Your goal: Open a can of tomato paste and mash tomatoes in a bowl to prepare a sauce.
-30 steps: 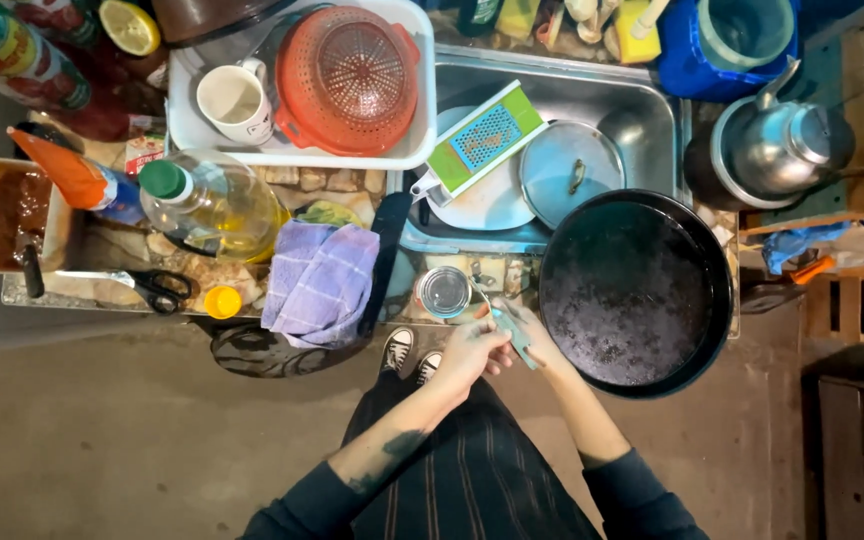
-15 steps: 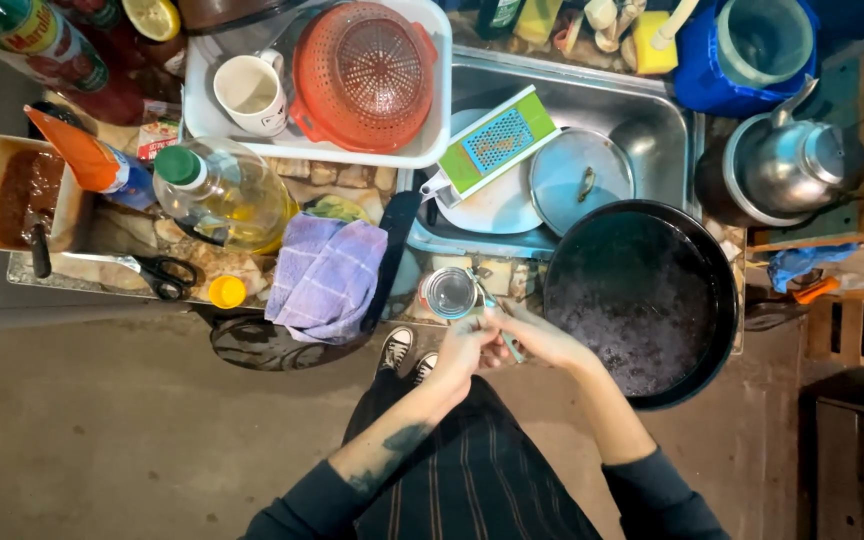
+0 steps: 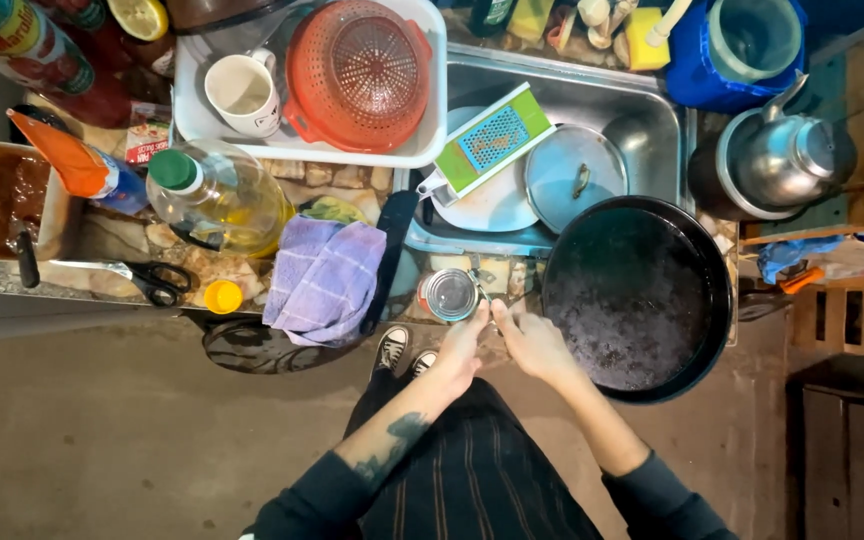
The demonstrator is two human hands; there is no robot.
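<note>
The left hand (image 3: 464, 345) is wrapped around a small round silver tin can (image 3: 450, 294), holding it steady at the front edge of the counter, just in front of the metal sink (image 3: 652, 110). The right hand (image 3: 530, 342) pinches a small metal tool (image 3: 479, 280) at the can's rim, fingers closed tight on it so it can bite. A big round black pan (image 3: 637, 295) sits just beside the right hand. A purple cloth (image 3: 324, 280) lies near the can on the other side.

Dark sleeves pushed up, a striped dark apron, black-and-white sneakers (image 3: 392, 349) (left forearm tattooed).
</note>
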